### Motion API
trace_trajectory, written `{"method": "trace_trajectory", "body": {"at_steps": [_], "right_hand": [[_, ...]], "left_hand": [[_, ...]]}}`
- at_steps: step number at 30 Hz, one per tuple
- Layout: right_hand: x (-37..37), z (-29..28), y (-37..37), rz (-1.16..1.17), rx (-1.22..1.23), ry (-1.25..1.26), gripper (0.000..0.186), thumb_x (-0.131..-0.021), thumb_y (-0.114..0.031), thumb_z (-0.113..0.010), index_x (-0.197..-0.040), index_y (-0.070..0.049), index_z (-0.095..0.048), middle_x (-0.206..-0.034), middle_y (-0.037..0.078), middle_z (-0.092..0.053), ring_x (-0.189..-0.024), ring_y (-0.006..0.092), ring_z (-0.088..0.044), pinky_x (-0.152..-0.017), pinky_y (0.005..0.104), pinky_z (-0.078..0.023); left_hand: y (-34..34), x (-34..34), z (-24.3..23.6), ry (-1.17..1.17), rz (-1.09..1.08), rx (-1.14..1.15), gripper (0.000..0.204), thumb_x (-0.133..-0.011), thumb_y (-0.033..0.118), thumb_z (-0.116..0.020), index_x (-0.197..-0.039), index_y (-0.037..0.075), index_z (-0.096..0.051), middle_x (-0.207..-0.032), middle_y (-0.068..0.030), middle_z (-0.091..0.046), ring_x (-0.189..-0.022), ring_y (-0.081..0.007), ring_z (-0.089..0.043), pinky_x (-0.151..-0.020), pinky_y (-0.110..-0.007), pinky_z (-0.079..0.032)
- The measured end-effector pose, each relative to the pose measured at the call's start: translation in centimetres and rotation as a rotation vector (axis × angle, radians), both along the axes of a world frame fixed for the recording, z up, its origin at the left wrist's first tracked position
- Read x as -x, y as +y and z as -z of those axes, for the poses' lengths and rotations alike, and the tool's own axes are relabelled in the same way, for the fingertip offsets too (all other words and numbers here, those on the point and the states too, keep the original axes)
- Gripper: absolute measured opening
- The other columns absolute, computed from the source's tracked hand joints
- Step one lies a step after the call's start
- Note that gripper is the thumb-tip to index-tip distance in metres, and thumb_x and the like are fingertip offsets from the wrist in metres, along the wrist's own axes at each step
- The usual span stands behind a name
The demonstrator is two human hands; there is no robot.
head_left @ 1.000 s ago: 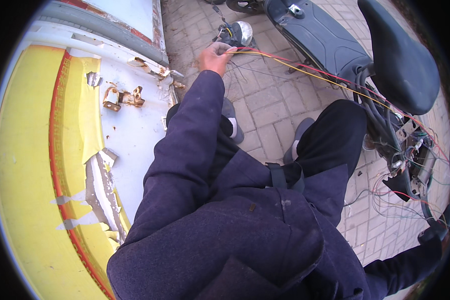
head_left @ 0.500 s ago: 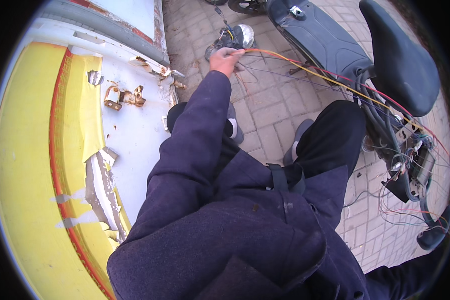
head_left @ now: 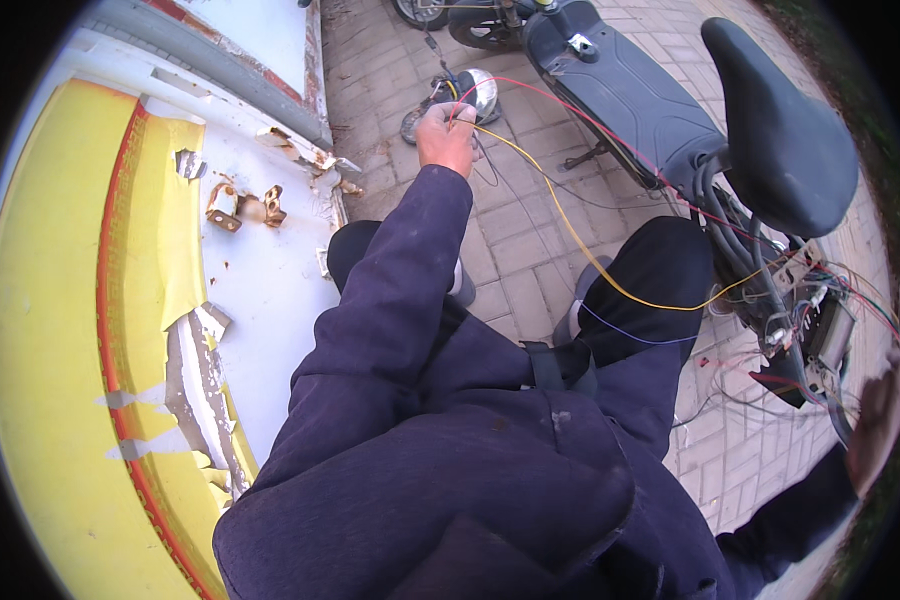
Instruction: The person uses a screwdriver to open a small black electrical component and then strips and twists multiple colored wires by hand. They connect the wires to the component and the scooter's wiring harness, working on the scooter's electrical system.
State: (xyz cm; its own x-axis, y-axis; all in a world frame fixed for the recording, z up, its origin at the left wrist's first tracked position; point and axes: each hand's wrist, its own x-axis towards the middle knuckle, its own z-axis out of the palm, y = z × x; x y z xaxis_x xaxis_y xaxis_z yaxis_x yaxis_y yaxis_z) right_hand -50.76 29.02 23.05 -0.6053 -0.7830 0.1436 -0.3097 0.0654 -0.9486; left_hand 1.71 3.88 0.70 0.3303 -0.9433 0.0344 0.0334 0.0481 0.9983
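My left hand [head_left: 448, 140] reaches forward over the paving, its fingers closed round several thin wires. A yellow wire [head_left: 567, 229] sags from it to the right across my knee. A red wire [head_left: 592, 112] arches over toward the scooter, and a thin dark wire hangs in a loop by the fingers. At the far right, my right hand [head_left: 878, 420] is beside the scooter's exposed wiring [head_left: 805, 290]; its fingers are blurred by the picture's rim. The electric scooter [head_left: 625, 95] has a grey footboard and a black saddle [head_left: 785, 130].
Beyond my left hand, a round lamp unit [head_left: 482, 92] lies on the brick paving [head_left: 510, 220]. On the left stands a white panel [head_left: 270, 270] with peeling yellow covering and a rusty latch [head_left: 242, 205]. A wheel [head_left: 420, 12] shows at the top.
The wires in my left hand have gone from taut to slack, the yellow one drooping and the red one arching. My right hand has come into view at the right rim.
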Motion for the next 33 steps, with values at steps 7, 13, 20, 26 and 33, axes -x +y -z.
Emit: {"method": "trace_trajectory", "body": {"at_steps": [7, 13, 20, 26, 33], "right_hand": [[-21.4, 10.2, -7.9, -0.787, -0.171, -0.294, 0.026, -0.095, -0.023, -0.067, -0.109, -0.001, -0.066, -0.076, -0.009, -0.05, -0.059, 0.0029, -0.04, -0.053, 0.0232, -0.032], [-28.3, 14.3, -11.9, -0.792, -0.164, 0.26, 0.024, -0.097, -0.022, -0.07, -0.092, 0.001, -0.065, -0.068, -0.008, -0.047, -0.062, 0.0039, -0.036, -0.055, 0.0274, -0.034], [-27.4, 14.7, -11.5, -0.915, -0.176, -0.191, 0.025, -0.099, -0.023, -0.068, -0.091, 0.0, -0.064, -0.069, -0.007, -0.047, -0.066, 0.0035, -0.038, -0.056, 0.0246, -0.032], [-28.5, 15.1, -12.1, -1.0, -0.126, -0.141, 0.02, -0.098, -0.018, -0.068, -0.093, 0.001, -0.064, -0.077, -0.005, -0.053, -0.072, 0.0039, -0.043, -0.063, 0.0238, -0.036], [-25.5, 14.9, -10.7, -1.096, -0.193, -0.091, 0.021, -0.096, -0.016, -0.064, -0.084, -0.001, -0.056, -0.069, -0.001, -0.047, -0.067, 0.0085, -0.042, -0.063, 0.0292, -0.039]], "left_hand": [[4.8, 7.3, -6.1, 0.149, 0.114, 0.074, 0.014, -0.098, 0.01, -0.064, -0.109, 0.002, -0.059, -0.071, -0.0014, -0.058, -0.051, -0.0062, -0.052, -0.043, -0.023, -0.043], [7.4, 8.7, -8.1, 0.204, 0.189, 0.127, 0.014, -0.101, 0.015, -0.063, -0.107, 0.003, -0.059, -0.069, 0.0002, -0.057, -0.052, -0.0049, -0.051, -0.043, -0.022, -0.041], [5.8, 7.3, -8.1, 0.137, 0.099, 0.238, 0.022, -0.101, 0.021, -0.064, -0.108, 0.001, -0.059, -0.062, 0.0001, -0.054, -0.044, -0.0056, -0.045, -0.043, -0.024, -0.044], [6.1, 8.4, -7.8, 0.314, 0.116, 0.192, 0.023, -0.1, 0.021, -0.065, -0.109, 0.001, -0.059, -0.062, -0.0011, -0.055, -0.042, -0.0064, -0.045, -0.042, -0.024, -0.045], [3.3, 4.1, -7.5, 0.127, -0.047, 0.176, 0.017, -0.102, 0.017, -0.061, -0.105, 0.001, -0.06, -0.062, -0.0013, -0.054, -0.043, -0.0065, -0.046, -0.039, -0.024, -0.039]]}}
